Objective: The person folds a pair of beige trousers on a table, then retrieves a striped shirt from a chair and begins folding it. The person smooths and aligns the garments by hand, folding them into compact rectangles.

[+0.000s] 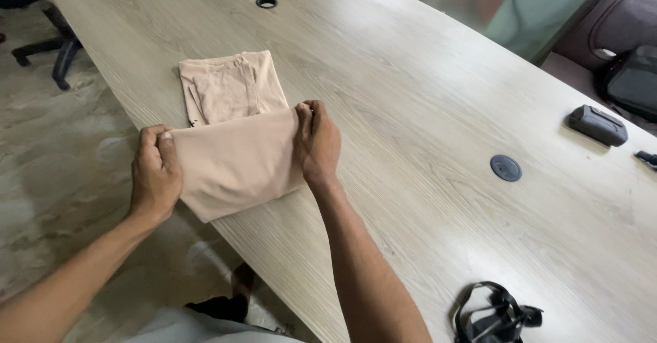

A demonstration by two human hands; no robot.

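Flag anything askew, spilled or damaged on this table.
Nothing spilled or damaged. The beige garment hangs partly over the table edge where the left hand and right hand pinch its fold.

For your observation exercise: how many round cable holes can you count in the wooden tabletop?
2. One open round hole lies at the far end of the table, beyond the beige garment. One capped hole lies right of the right hand. Others may lie out of view.

My left hand [156, 173] and right hand [317, 142] reach forward, arms extended, knuckles up, fingers curled shut in a pinch, hands apart.
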